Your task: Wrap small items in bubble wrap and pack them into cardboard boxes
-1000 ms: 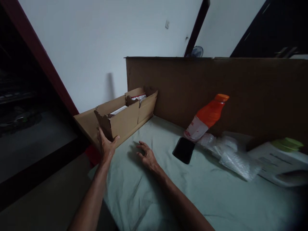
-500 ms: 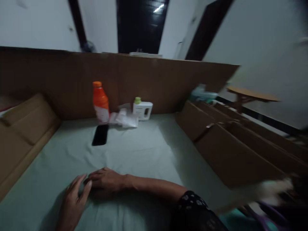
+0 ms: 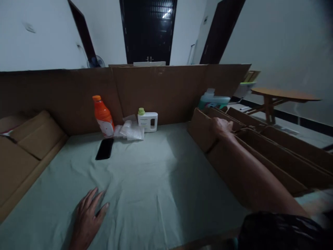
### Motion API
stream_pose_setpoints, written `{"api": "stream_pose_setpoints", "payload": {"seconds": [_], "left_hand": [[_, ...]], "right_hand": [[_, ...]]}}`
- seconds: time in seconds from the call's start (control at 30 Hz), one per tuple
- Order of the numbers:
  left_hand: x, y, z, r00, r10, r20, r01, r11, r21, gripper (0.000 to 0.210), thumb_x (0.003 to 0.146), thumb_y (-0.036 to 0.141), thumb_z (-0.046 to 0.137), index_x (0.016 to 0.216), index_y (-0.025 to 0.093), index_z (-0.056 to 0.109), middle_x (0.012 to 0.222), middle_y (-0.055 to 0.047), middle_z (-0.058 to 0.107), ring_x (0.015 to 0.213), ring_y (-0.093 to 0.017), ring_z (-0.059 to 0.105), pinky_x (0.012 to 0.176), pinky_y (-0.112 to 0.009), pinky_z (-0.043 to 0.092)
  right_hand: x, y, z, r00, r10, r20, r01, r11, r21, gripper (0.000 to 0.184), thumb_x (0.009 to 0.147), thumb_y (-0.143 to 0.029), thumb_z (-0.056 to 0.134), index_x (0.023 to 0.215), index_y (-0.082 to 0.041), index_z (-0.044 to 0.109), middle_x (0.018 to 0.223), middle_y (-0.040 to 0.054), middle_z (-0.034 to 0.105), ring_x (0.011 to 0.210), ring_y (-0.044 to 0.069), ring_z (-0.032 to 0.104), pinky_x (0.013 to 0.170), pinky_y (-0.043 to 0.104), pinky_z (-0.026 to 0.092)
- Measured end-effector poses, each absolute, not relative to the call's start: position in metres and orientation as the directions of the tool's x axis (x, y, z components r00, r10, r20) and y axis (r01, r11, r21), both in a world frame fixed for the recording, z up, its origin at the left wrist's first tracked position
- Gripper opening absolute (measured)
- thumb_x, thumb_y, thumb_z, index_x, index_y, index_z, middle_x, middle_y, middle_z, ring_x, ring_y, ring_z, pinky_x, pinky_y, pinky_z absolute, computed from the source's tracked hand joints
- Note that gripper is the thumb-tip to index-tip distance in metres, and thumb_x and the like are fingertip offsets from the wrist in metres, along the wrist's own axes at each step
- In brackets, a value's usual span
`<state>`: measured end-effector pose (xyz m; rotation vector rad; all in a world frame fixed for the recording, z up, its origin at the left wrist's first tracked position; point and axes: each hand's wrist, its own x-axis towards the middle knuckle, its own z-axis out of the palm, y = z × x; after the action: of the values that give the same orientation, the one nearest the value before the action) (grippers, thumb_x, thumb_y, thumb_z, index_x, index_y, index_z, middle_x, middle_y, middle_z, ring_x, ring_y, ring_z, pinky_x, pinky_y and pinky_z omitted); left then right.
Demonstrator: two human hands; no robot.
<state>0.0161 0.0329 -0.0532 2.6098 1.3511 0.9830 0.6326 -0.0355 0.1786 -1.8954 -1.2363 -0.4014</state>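
Note:
My left hand point(image 3: 88, 217) rests on the pale green cloth point(image 3: 140, 194) with its fingers spread, holding nothing. At the right, my right hand point(image 3: 221, 126) is at the near edge of the cardboard box point(image 3: 223, 170) with several compartments. Its fingers are bent over toward the inside and mostly hidden, so what they hold, if anything, does not show. A bottle of blue-green liquid point(image 3: 214, 101) is just behind that hand, partly hidden by cardboard.
Along the cardboard wall point(image 3: 161, 90) stand an orange bottle point(image 3: 103, 116) and a white jug with a green cap point(image 3: 148, 121). Bubble wrap point(image 3: 131, 131) lies between them, a black phone point(image 3: 104, 148) in front. Another cardboard piece point(image 3: 33, 139) borders the left side.
My right hand has moved from beside my left hand to the cardboard box at the right. My left hand stays on the cloth, its fingers spread. The view has shifted slightly.

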Motion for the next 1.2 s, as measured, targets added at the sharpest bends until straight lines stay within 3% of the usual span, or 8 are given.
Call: {"api": "stream_pose_setpoints", "payload": {"seconds": [0.1,0.2,0.3,0.57,0.7,0.83,0.93,1.2], "left_hand": [[0.015,0.032,-0.051,0.398,0.776,0.489,0.723,-0.594,0.354,0.04,0.088,0.05,0.053,0.107,0.023,0.076,0.125,-0.017,0.069,0.12,-0.04,0.061,0.098,-0.058,0.051],[0.018,0.028,-0.047,0.33,0.817,0.473,0.708,-0.545,0.45,0.041,0.087,0.053,0.054,0.106,0.023,0.075,0.124,-0.017,0.069,0.118,-0.039,0.063,0.097,-0.058,0.053],[0.029,0.021,-0.039,0.243,0.868,0.433,0.677,-0.472,0.565,0.047,0.085,0.056,0.056,0.112,0.021,0.072,0.129,-0.018,0.065,0.12,-0.038,0.062,0.1,-0.057,0.052],[0.079,-0.005,0.0,0.249,0.918,0.308,0.515,-0.395,0.761,0.068,0.083,0.054,0.063,0.139,0.018,0.052,0.147,-0.017,0.053,0.138,-0.034,0.049,0.113,-0.053,0.043],[0.094,-0.006,0.011,0.298,0.927,0.229,0.422,-0.343,0.839,0.076,0.081,0.048,0.067,0.146,0.018,0.044,0.152,-0.017,0.048,0.142,-0.035,0.045,0.117,-0.053,0.038],[0.109,0.004,0.014,0.349,0.913,0.21,0.33,-0.329,0.885,0.082,0.078,0.045,0.071,0.149,0.018,0.039,0.153,-0.018,0.045,0.142,-0.036,0.043,0.117,-0.057,0.035],[0.127,0.015,0.019,0.405,0.882,0.239,0.249,-0.358,0.9,0.081,0.077,0.04,0.073,0.147,0.019,0.039,0.149,-0.018,0.047,0.139,-0.035,0.046,0.116,-0.055,0.036],[0.158,0.017,0.024,0.417,0.884,0.212,0.147,-0.296,0.944,0.076,0.078,0.03,0.069,0.146,0.017,0.037,0.139,-0.017,0.058,0.129,-0.03,0.056,0.109,-0.047,0.046]], "right_hand": [[0.634,-0.035,0.175,0.433,0.664,0.61,0.882,-0.174,-0.437,0.026,0.105,-0.035,0.048,0.117,-0.02,0.065,0.121,0.0075,0.065,0.104,0.018,0.065,0.088,0.037,0.055],[0.612,-0.035,0.165,0.365,0.715,0.596,0.912,-0.144,-0.385,0.031,0.097,-0.04,0.06,0.075,-0.019,0.067,0.08,0.0043,0.069,0.08,0.016,0.066,0.078,0.033,0.053],[0.573,-0.045,0.158,0.233,0.786,0.572,0.952,-0.065,-0.299,0.043,0.091,-0.037,0.066,0.051,-0.022,0.057,0.048,0.0,0.054,0.059,0.014,0.062,0.071,0.031,0.046],[0.434,-0.099,0.172,-0.221,0.829,0.513,0.901,0.375,-0.218,0.012,0.092,-0.031,0.064,0.093,-0.028,0.075,0.089,0.0017,0.079,0.082,0.021,0.072,0.089,0.04,0.046],[0.426,-0.121,0.172,0.1,0.719,0.688,0.87,0.273,-0.411,0.016,0.092,-0.039,0.064,0.101,-0.031,0.074,0.103,0.0031,0.078,0.1,0.025,0.071,0.096,0.042,0.048],[0.452,-0.12,0.135,0.567,0.704,0.428,0.597,0.007,-0.802,0.029,0.088,-0.05,0.064,0.102,-0.027,0.075,0.102,0.0058,0.076,0.099,0.026,0.07,0.089,0.039,0.053],[0.459,-0.112,0.093,0.537,0.813,0.226,0.4,-0.008,-0.917,0.042,0.083,-0.058,0.066,0.103,-0.023,0.074,0.096,0.0061,0.076,0.091,0.025,0.069,0.079,0.035,0.055],[0.425,-0.106,0.047,0.546,0.833,0.09,0.306,-0.099,-0.947,0.039,0.087,-0.059,0.055,0.084,-0.024,0.073,0.089,0.0053,0.073,0.083,0.025,0.064,0.074,0.035,0.055]]}}
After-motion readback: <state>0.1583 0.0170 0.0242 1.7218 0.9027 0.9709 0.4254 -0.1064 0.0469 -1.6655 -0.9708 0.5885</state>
